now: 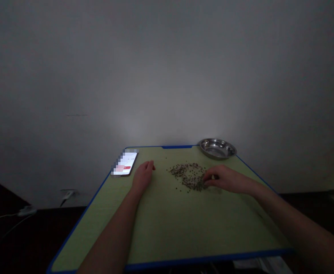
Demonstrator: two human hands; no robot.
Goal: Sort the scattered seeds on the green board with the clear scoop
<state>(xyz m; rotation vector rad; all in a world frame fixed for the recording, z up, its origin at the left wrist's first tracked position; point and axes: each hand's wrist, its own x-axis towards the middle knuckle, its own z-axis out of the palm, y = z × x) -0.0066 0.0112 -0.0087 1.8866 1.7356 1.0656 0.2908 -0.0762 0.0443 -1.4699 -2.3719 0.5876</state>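
A loose pile of small dark and pale seed-like grains point(194, 182) lies spread on the green tabletop point(167, 224). At the pile's right edge is my right hand point(220, 178), its thumb and fingertips bent toward each other in a pinch low over the grains. Anything between those fingertips is too small to make out. To the left of the pile my left hand point(143, 176) rests on the table with its fingers curled closed. Its palm side is hidden, so what it holds, if anything, does not show.
A shallow steel bowl point(218, 148) stands at the back right corner. On the left edge lies a phone point(125, 163) with a lit screen. The table has a blue rim point(178, 147) close to a pale wall point(167, 76). White cables point(27, 211) lie at lower left.
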